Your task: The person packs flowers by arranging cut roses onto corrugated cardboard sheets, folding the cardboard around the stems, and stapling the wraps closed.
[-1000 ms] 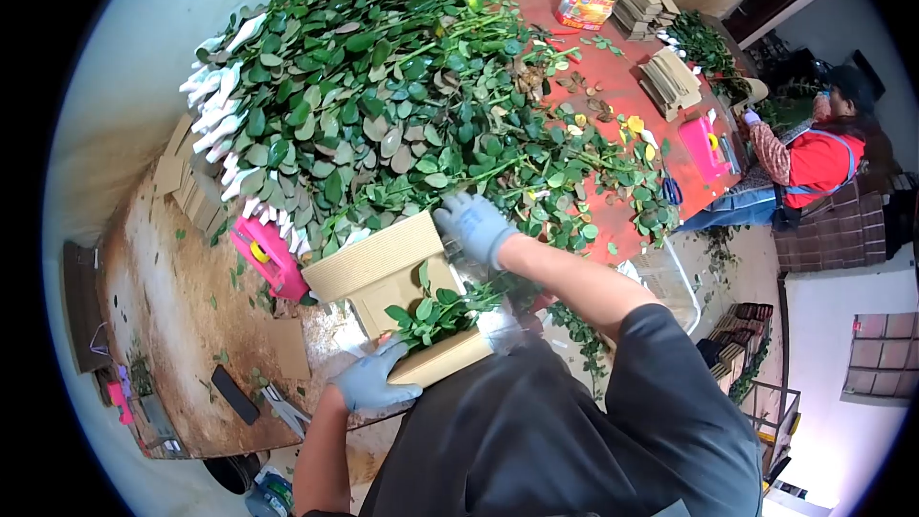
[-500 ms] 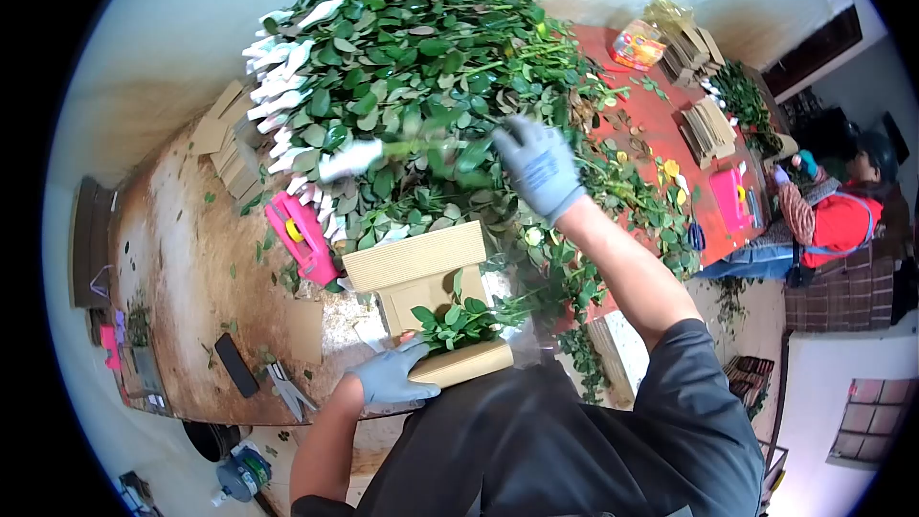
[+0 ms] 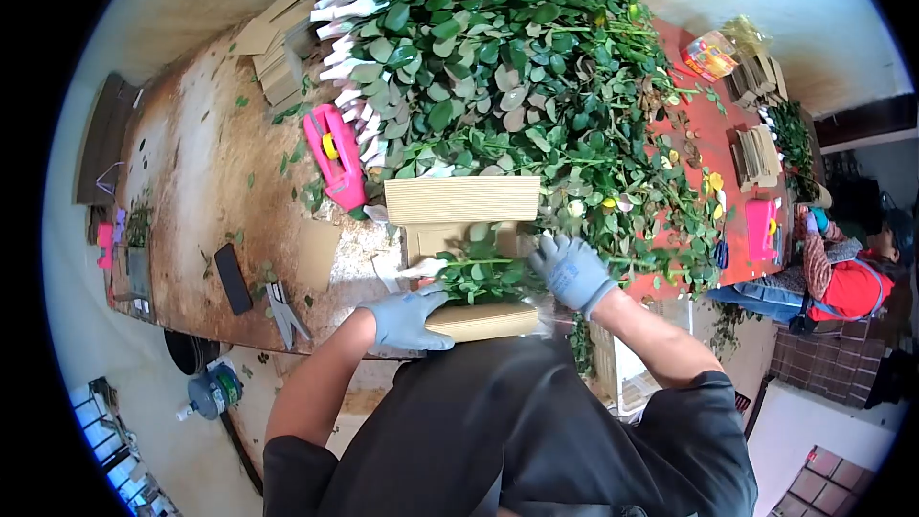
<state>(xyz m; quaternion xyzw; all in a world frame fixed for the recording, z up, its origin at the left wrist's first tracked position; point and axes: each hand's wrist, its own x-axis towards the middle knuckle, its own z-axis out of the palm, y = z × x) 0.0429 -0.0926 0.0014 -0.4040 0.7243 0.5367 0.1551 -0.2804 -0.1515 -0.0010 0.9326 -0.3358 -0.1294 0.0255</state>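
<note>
My left hand (image 3: pixel 407 316), in a grey glove, is closed on the near flap of a folded cardboard wrapper (image 3: pixel 479 324). The wrapper's ribbed far flap (image 3: pixel 462 199) stands raised. Inside lies a leafy flower stem (image 3: pixel 493 262) with its white-covered head (image 3: pixel 425 269) at the left, close to my left fingers. My gloved right hand (image 3: pixel 571 273) is at the wrapper's right end, fingers bent round the stem there; its grip is partly hidden by leaves. Behind the wrapper is a big pile of leafy stems (image 3: pixel 517 67), white-covered heads (image 3: pixel 349 10) to the left.
Left of the pile sits a pink tape dispenser (image 3: pixel 333 158). Cardboard pieces (image 3: pixel 278 67), a black phone (image 3: pixel 233 280) and a grey metal tool (image 3: pixel 284 314) lie on the worn table (image 3: pixel 191 182). At the right, a person in red (image 3: pixel 847 292) stands by another pink dispenser (image 3: pixel 761 228).
My right hand has come down from over the pile to the wrapper's right end, bringing a white-headed stem into the wrapper. My left hand stays at the near flap. The view has shifted.
</note>
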